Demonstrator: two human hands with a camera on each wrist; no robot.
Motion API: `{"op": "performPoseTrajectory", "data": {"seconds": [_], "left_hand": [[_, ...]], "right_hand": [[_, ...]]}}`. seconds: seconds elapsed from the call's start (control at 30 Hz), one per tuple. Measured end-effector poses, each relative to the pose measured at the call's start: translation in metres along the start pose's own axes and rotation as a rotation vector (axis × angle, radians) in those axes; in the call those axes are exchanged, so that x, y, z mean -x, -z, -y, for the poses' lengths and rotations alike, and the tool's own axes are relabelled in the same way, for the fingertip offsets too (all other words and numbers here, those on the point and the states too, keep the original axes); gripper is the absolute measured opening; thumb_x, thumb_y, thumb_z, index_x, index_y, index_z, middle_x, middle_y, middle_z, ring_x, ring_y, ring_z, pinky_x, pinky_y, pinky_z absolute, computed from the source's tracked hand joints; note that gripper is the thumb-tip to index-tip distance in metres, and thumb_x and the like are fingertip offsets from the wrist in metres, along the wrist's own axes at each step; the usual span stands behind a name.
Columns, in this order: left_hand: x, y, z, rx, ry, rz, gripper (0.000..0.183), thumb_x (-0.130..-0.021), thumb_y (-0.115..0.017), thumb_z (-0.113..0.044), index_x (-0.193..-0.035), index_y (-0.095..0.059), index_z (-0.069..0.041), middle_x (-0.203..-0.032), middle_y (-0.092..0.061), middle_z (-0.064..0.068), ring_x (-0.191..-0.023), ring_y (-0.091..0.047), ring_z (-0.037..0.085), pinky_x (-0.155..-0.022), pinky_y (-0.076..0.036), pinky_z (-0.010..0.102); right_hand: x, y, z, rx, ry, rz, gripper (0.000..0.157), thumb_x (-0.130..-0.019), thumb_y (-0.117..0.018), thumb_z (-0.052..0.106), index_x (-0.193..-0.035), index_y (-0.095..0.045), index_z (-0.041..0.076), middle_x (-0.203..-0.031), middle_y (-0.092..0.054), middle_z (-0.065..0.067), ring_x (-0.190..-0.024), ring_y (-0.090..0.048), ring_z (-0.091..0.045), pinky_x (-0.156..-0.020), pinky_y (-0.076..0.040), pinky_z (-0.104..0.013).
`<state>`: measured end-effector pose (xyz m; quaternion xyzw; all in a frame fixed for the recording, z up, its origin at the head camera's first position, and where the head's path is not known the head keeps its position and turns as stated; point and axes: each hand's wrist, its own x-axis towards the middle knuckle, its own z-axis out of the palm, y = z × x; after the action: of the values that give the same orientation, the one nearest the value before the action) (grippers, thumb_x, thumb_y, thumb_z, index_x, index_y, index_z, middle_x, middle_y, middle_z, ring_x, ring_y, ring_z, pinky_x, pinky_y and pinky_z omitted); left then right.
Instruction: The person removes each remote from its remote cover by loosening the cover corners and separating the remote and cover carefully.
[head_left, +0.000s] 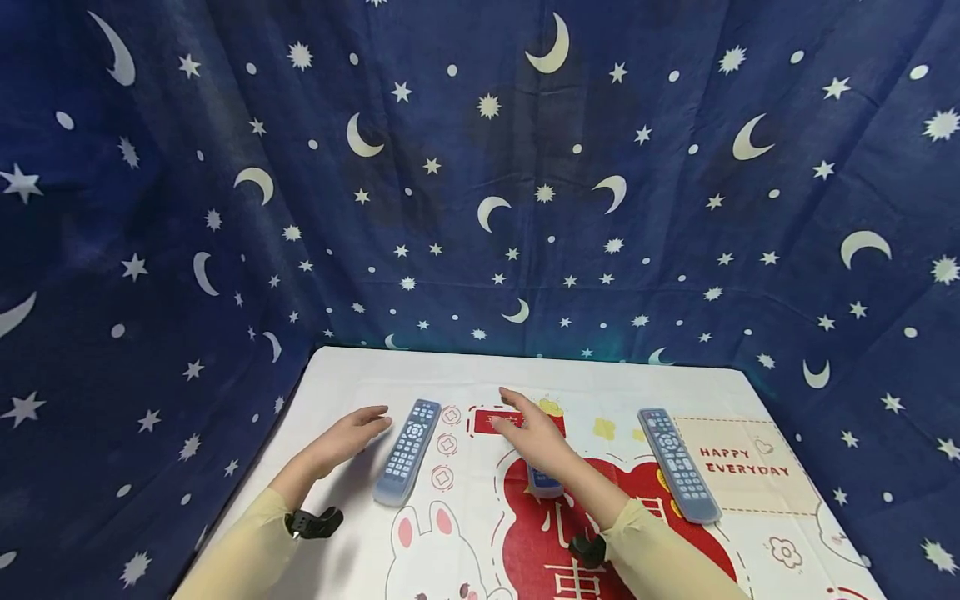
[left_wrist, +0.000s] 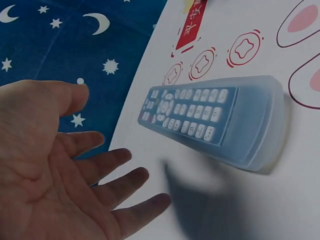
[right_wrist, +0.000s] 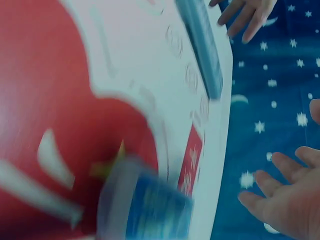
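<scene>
Three remote controls in translucent bluish sleeves lie on a white printed tabletop. The left remote (head_left: 407, 454) is just right of my left hand (head_left: 343, 442), whose fingers are spread and hold nothing. In the left wrist view that same remote (left_wrist: 200, 117) shows its white buttons, beyond the fingertips (left_wrist: 159, 202). My right hand (head_left: 536, 433) hovers over the middle remote (head_left: 545, 483) and hides its upper part. Its fingers are loosely extended and grip nothing; the right wrist view shows the middle remote (right_wrist: 145, 205) blurred. At the right lies the third remote (head_left: 678, 467), apart from both hands.
The tabletop (head_left: 420, 371) carries printed rabbits, red shapes and lettering. A dark blue curtain (head_left: 450, 208) with moons and stars rises behind and beside it. Each wrist wears a black band, such as the left band (head_left: 313, 523).
</scene>
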<state>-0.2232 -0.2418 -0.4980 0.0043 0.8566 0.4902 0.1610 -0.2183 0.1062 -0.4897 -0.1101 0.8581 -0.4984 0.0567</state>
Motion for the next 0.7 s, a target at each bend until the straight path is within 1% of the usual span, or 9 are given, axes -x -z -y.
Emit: {"op": "performPoseTrajectory", "data": {"seconds": [0.1,0.17,0.27,0.4,0.5,0.6,0.7], "left_hand": [[-0.003,-0.002,0.000,0.006,0.052,0.027,0.062,-0.106,-0.055,-0.037,-0.153,-0.042,0.001,-0.150,-0.047,0.027,-0.133,-0.050,0.044,-0.102,-0.047,0.059],[-0.005,-0.002,0.000,0.024,0.084,0.047,0.060,-0.105,-0.056,-0.035,-0.151,-0.044,0.002,-0.144,-0.052,0.026,-0.125,-0.057,0.039,-0.098,-0.051,0.057],[-0.010,-0.001,0.000,0.057,0.120,0.078,0.059,-0.104,-0.057,-0.031,-0.150,-0.044,0.004,-0.139,-0.057,0.024,-0.115,-0.062,0.034,-0.093,-0.055,0.054],[-0.017,0.004,0.001,0.114,0.147,0.106,0.059,-0.103,-0.058,-0.028,-0.151,-0.042,0.004,-0.136,-0.059,0.025,-0.109,-0.064,0.033,-0.087,-0.058,0.051],[-0.020,0.006,0.002,0.164,0.161,0.125,0.059,-0.105,-0.056,-0.028,-0.152,-0.039,0.005,-0.137,-0.058,0.027,-0.111,-0.063,0.036,-0.085,-0.059,0.050],[-0.023,0.007,0.003,0.197,0.177,0.145,0.060,-0.107,-0.053,-0.030,-0.152,-0.036,0.006,-0.138,-0.056,0.029,-0.113,-0.063,0.037,-0.084,-0.060,0.050],[-0.026,0.006,0.003,0.201,0.197,0.163,0.059,-0.107,-0.052,-0.028,-0.152,-0.035,0.006,-0.136,-0.056,0.028,-0.110,-0.063,0.037,-0.082,-0.060,0.050]], "right_hand": [[-0.008,-0.019,0.006,-0.103,-0.005,0.058,0.063,-0.099,-0.066,0.034,-0.154,-0.044,0.012,-0.149,-0.053,-0.014,-0.139,-0.047,-0.036,-0.110,-0.040,-0.059],[-0.013,-0.031,0.011,-0.174,-0.036,0.101,0.063,-0.100,-0.066,0.033,-0.154,-0.044,0.010,-0.147,-0.054,-0.016,-0.136,-0.049,-0.035,-0.111,-0.041,-0.056],[-0.019,-0.048,0.014,-0.281,-0.099,0.158,0.063,-0.100,-0.066,0.031,-0.154,-0.044,0.008,-0.144,-0.056,-0.017,-0.131,-0.055,-0.033,-0.108,-0.044,-0.054],[-0.027,-0.066,0.013,-0.425,-0.172,0.199,0.065,-0.100,-0.066,0.026,-0.155,-0.040,0.003,-0.140,-0.058,-0.018,-0.126,-0.058,-0.034,-0.104,-0.048,-0.056],[-0.033,-0.076,0.012,-0.530,-0.233,0.209,0.069,-0.098,-0.067,0.023,-0.156,-0.037,0.001,-0.135,-0.059,-0.020,-0.121,-0.059,-0.037,-0.100,-0.051,-0.057],[-0.037,-0.085,0.011,-0.625,-0.308,0.222,0.071,-0.097,-0.068,0.021,-0.157,-0.035,0.001,-0.130,-0.059,-0.024,-0.116,-0.061,-0.038,-0.095,-0.055,-0.054],[-0.039,-0.092,0.011,-0.705,-0.374,0.240,0.072,-0.098,-0.066,0.018,-0.158,-0.031,0.002,-0.130,-0.058,-0.026,-0.115,-0.061,-0.038,-0.091,-0.057,-0.052]]}}
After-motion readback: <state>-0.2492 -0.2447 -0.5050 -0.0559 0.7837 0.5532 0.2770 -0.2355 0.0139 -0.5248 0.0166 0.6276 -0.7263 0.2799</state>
